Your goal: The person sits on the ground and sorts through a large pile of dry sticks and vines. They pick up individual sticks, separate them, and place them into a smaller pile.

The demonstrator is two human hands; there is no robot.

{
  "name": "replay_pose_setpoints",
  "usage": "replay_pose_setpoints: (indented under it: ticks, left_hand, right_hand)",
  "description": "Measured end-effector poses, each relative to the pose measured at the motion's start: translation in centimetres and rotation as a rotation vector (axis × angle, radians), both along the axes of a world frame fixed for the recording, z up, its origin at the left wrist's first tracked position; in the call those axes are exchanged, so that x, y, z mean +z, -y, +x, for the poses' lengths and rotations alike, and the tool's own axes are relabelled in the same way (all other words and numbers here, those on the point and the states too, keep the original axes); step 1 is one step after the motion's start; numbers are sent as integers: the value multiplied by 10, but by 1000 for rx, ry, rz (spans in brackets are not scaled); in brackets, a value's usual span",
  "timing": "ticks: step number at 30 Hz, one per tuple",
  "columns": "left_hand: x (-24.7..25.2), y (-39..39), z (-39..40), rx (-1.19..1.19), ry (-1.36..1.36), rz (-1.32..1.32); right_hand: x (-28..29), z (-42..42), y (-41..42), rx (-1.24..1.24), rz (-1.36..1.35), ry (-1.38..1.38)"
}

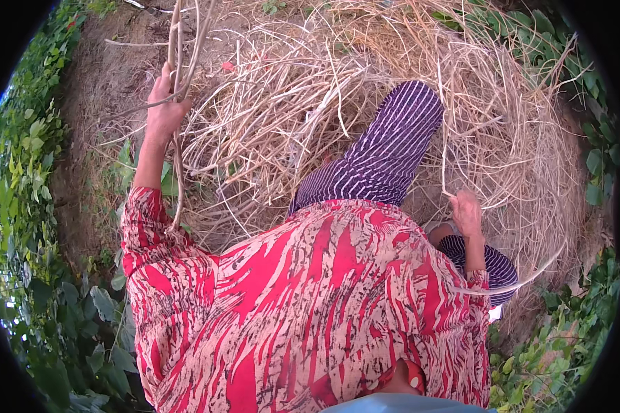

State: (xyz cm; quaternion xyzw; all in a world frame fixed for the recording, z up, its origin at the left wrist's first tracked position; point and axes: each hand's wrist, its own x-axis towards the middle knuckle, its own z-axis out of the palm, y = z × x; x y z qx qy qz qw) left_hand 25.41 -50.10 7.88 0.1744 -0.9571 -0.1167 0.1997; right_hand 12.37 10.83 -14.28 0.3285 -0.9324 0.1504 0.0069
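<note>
My left hand (168, 108) is closed around several dry brown stalks (180, 57). They rise past the top of the view, and their lower ends hang beside my sleeve. On the other side, my right hand (466, 211) grips a thin pale stalk (444, 139) by its lower end, close to my bent knee. This stalk is kinked near my fingers and runs upward over loose straw-like fibres (527, 170). Between my hands lies a heap of dry stalks (279, 113), crossing one another on the ground.
My knee in striped trousers (392, 129) juts into the heap. A pale curved strip (532, 276) arcs across my right forearm. Leafy green plants (26, 170) line the left, with more leaves (558, 330) at the lower right. Bare soil (88, 103) shows at left.
</note>
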Motion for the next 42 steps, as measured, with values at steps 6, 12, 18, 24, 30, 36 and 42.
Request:
replay_pose_setpoints:
  ticks: [6, 12, 18, 24, 30, 36, 42]
  left_hand:
    - [-235, -50, -35, 54, 752, -242]
    - [-247, -75, -65, 183, 845, -216]
    - [-224, -67, -83, 202, 977, -304]
    - [-231, -51, -53, 19, 796, -289]
    - [-193, -59, -15, -61, 626, -205]
    - [-113, -124, -7, -94, 638, -141]
    - [-47, -218, -47, -444, 53, 83]
  right_hand:
    - [16, 18, 15, -82, 1, 132]
    - [59, 66, -4, -187, 3, 151]
    - [73, 70, 9, -187, -124, 132]
    - [69, 73, -7, -583, -575, 76]
    - [53, 51, -53, -980, -1088, 31]
    - [119, -7, -78, -896, -963, -345]
    - [120, -94, -65, -461, -653, -66]
